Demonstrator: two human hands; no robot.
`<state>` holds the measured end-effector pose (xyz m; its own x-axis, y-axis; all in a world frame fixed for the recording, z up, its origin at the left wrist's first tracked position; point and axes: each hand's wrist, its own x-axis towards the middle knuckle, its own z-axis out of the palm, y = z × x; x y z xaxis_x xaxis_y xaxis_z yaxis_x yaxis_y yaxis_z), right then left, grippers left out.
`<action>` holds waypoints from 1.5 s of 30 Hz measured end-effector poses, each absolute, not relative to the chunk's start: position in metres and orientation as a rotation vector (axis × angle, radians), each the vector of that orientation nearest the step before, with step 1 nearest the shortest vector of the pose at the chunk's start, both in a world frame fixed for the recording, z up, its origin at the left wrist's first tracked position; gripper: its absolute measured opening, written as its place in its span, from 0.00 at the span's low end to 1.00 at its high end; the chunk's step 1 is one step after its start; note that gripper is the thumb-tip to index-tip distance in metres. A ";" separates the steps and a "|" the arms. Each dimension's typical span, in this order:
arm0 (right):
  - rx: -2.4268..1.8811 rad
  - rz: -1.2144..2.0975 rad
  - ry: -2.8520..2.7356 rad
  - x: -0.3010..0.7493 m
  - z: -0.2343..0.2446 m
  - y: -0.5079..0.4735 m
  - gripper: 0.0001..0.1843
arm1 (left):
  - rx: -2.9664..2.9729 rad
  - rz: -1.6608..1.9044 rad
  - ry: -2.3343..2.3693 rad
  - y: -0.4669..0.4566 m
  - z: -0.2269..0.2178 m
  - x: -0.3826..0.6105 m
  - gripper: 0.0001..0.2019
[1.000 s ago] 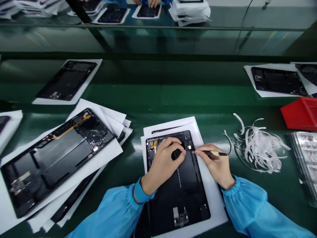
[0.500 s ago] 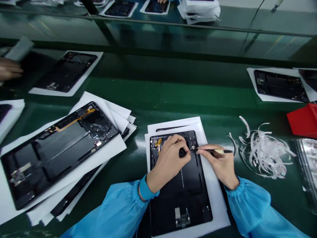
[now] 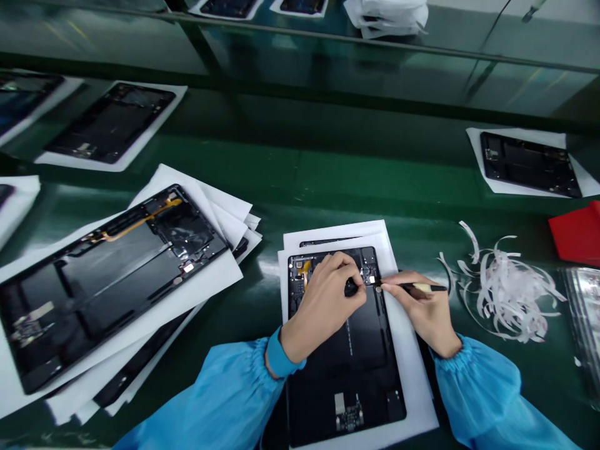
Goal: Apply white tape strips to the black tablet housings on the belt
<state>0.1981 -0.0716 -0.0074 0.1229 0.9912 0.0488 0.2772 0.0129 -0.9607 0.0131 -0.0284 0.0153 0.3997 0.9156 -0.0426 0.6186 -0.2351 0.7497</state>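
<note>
An opened dark tablet (image 3: 347, 375), its inner parts facing up, lies on white paper sheets in front of me. My left hand (image 3: 330, 290) rests over its upper part, thumb and forefinger curled together in a pinch. Whatever those fingers hold, if anything, is too small to make out. From the right, my right hand (image 3: 424, 309) pinches slim black tweezers (image 3: 424, 287) with a pale middle. Their tip points at the small metal parts near the tablet's upper right edge, close to my left fingertips. Another tablet edge shows beneath the top sheet.
On the left, a large opened tablet (image 3: 117, 281) tops a stack interleaved with paper. Curled white strips (image 3: 515, 294) lie in a heap to the right, near a red bin (image 3: 576, 234) and a clear plastic tray (image 3: 584, 319). More tablets (image 3: 529, 161) lie farther back.
The view has shifted slightly. Both hands keep nearly the same pose over the tablet. The other person's hand at the far left has gone from view, and so has the one at the top.
</note>
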 end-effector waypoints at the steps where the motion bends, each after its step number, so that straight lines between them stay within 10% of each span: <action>1: -1.441 0.939 -1.314 0.199 -0.008 -0.072 0.04 | 1.951 0.537 1.312 -0.029 0.016 0.013 0.07; 23: -1.492 0.784 -1.756 0.177 0.036 -0.070 0.16 | 1.559 0.834 1.398 -0.074 0.036 -0.035 0.01; 39: -1.267 0.930 -2.005 0.167 0.064 -0.107 0.05 | 0.747 0.657 0.893 -0.147 0.041 -0.015 0.26; 45: -0.997 0.221 -2.273 0.163 0.063 -0.180 0.13 | 0.398 0.703 0.865 -0.163 0.056 -0.013 0.21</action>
<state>0.1628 -0.1800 0.0634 -0.5085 0.7091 0.4884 0.6016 0.6984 -0.3877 -0.0129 -0.1634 0.0558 0.4485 0.7026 -0.5524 -0.3971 0.7104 0.5811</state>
